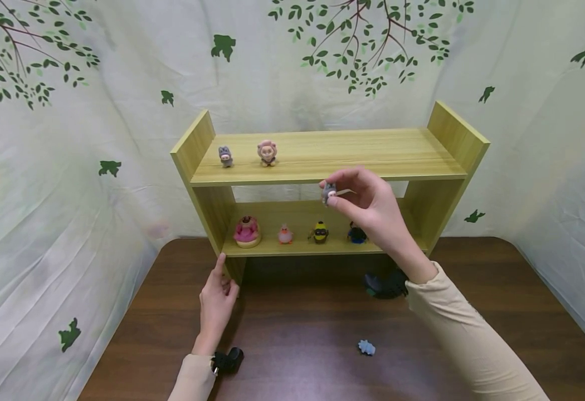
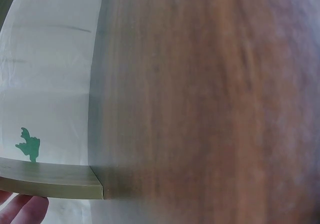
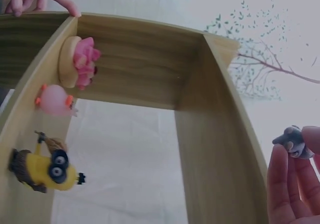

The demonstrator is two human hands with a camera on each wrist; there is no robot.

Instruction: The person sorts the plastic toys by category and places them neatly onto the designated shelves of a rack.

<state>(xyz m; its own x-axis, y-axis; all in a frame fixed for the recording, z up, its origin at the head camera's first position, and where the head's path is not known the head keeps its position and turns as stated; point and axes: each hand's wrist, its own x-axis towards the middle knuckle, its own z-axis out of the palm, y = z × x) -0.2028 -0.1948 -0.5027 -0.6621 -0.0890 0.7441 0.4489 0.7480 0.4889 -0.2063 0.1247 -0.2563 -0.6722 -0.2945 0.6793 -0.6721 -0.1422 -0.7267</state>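
Note:
My right hand pinches a small grey figurine between thumb and fingertips, in front of the upper board of the wooden shelf. A similar grey figurine and a pink-hooded figurine stand on that board, towards its left end. My left hand is at the shelf's left side panel, its straight index finger touching the front edge by the lower board. Along the lower board stand a pink bear figurine, a pink duck figurine, a yellow minion figurine and a dark-blue figurine, partly behind my right hand.
The shelf stands on a dark brown wooden table. A small light-blue object lies on the table in front of it. Behind hangs a pale curtain with a leaf pattern. Raised side panels flank the upper board.

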